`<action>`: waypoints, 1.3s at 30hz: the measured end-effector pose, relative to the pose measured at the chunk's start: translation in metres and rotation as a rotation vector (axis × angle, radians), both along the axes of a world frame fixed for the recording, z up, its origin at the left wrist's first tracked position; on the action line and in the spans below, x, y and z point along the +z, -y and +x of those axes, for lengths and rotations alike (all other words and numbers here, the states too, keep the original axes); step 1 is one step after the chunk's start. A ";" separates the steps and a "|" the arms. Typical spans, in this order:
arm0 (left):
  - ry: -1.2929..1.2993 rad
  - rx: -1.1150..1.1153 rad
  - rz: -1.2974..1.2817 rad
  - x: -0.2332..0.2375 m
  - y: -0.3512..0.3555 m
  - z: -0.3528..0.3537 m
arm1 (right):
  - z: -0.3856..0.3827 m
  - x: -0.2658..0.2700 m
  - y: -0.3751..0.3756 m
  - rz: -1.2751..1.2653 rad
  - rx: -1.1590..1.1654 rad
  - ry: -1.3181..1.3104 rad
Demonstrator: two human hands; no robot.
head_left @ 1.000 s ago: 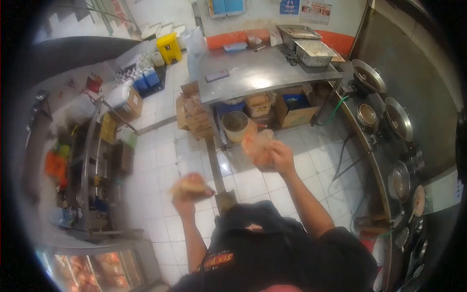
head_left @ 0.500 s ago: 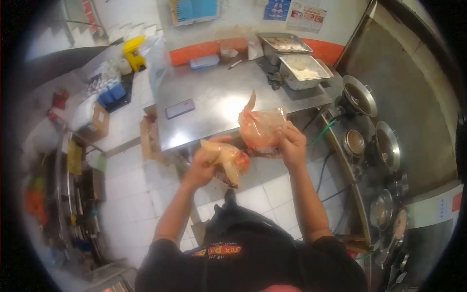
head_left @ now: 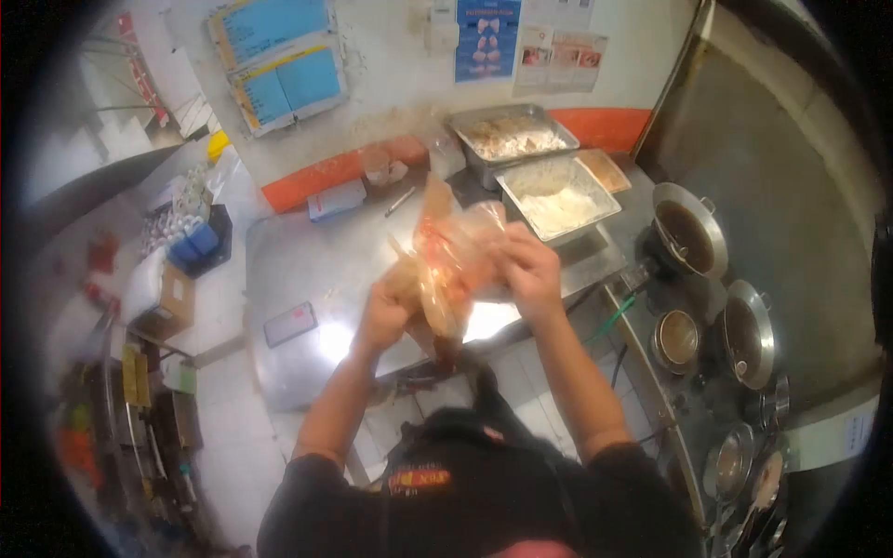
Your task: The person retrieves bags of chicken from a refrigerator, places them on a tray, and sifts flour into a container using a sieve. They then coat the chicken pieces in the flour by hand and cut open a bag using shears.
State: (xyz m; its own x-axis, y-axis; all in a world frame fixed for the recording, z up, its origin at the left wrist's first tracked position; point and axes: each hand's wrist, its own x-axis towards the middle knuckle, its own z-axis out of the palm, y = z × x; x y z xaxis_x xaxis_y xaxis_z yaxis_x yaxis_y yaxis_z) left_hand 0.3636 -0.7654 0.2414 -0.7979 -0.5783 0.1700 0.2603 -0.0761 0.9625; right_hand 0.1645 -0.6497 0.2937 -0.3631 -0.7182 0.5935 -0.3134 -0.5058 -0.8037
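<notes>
Both hands are raised in front of the body, above the near edge of the steel table [head_left: 279,256]. My left hand [head_left: 384,312] is closed on a pale yellowish piece of raw poultry [head_left: 433,302], which hangs with its lower end down. My right hand [head_left: 528,272] grips a clear plastic bag [head_left: 484,228] with reddish, wet-looking contents. The bag and the poultry overlap between the hands, and motion blur hides where they touch.
Two metal trays, one with crumbly coating [head_left: 521,137] and one with white powder [head_left: 561,208], stand at the back. A phone [head_left: 290,324] lies left. Woks of dark liquid [head_left: 684,234] line the right side. A cardboard box [head_left: 167,302] is far left.
The hands have come closer together, so the poultry and the bag now overlap. The view has shifted, with the table and trays lower and more of the wall showing.
</notes>
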 end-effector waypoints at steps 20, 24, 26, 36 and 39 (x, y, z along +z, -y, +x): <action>0.224 0.788 -0.021 0.028 0.047 -0.077 | -0.207 -0.073 0.191 0.278 0.346 0.584; 0.348 0.916 0.037 0.034 0.023 -0.041 | -0.280 -0.111 0.257 0.590 -0.430 1.179; 0.376 0.985 0.029 0.032 0.013 -0.021 | -0.307 -0.137 0.287 0.666 -0.398 1.107; 0.468 1.247 -0.069 0.030 -0.039 0.083 | -0.275 -0.161 0.213 0.601 -0.302 0.861; 0.481 1.334 -0.045 0.030 -0.056 0.093 | -0.231 -0.142 0.135 0.720 -0.237 0.648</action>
